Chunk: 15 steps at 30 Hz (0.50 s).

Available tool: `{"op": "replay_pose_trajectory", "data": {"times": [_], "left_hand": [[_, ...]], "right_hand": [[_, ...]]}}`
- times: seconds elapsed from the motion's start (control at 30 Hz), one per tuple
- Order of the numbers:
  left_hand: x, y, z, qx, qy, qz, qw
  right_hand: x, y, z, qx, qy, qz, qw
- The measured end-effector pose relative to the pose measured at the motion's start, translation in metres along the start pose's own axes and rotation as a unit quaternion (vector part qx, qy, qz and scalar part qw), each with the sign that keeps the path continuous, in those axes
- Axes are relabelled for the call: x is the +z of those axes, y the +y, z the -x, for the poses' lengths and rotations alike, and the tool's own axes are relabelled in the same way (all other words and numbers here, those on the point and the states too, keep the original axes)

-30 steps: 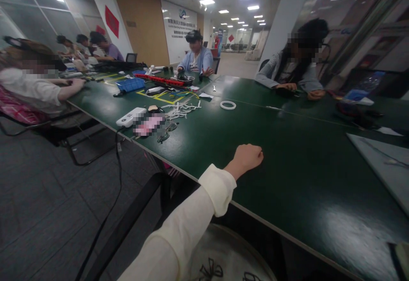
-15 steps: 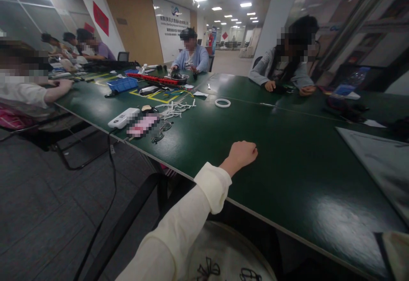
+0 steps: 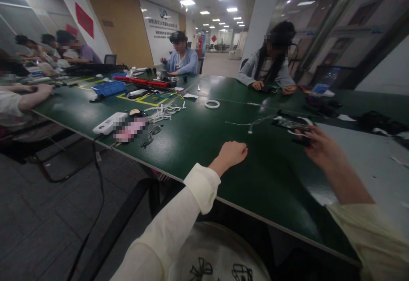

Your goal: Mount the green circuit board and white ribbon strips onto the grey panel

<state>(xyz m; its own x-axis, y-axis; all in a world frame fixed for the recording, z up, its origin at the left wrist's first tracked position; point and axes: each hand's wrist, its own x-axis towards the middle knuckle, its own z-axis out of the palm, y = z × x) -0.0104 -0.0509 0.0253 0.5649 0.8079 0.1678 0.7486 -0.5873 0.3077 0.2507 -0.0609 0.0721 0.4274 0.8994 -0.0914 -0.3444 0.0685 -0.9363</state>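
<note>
My left hand [image 3: 234,153] rests on the dark green table [image 3: 198,144] near its front edge, fingers curled into a loose fist with nothing visible in it. Out to the right, my right hand [image 3: 319,144] grips a black device [image 3: 289,124] with exposed electronic parts and white wires. A thin pale cable trails from the device leftward over the table. Beyond my left hand lies a white ring [image 3: 212,104], like a roll of tape. A grey-white board [image 3: 367,153] lies under and beside my right forearm.
At left on the table are a white power strip [image 3: 110,123], a pink phone [image 3: 131,130], glasses [image 3: 151,135] and white strips [image 3: 166,113]. Farther back are a blue tray [image 3: 109,88] and a red bar [image 3: 143,81]. People sit across the table and at the left.
My right hand has come into view from the right with the black device in it. My left hand keeps its pose; the view has turned slightly right.
</note>
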Motion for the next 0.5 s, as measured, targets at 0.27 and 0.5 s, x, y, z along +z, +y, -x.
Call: {"op": "replay_pose_trajectory", "data": {"times": [0.27, 0.5], "left_hand": [[-0.007, 0.008, 0.006, 0.051, 0.146, -0.027, 0.988], [-0.003, 0.004, 0.001, 0.027, 0.166, -0.054, 0.984]], "right_hand": [[0.082, 0.053, 0.019, 0.088, -0.151, -0.002, 0.985], [0.065, 0.076, 0.014, 0.124, -0.252, 0.044, 0.959]]}}
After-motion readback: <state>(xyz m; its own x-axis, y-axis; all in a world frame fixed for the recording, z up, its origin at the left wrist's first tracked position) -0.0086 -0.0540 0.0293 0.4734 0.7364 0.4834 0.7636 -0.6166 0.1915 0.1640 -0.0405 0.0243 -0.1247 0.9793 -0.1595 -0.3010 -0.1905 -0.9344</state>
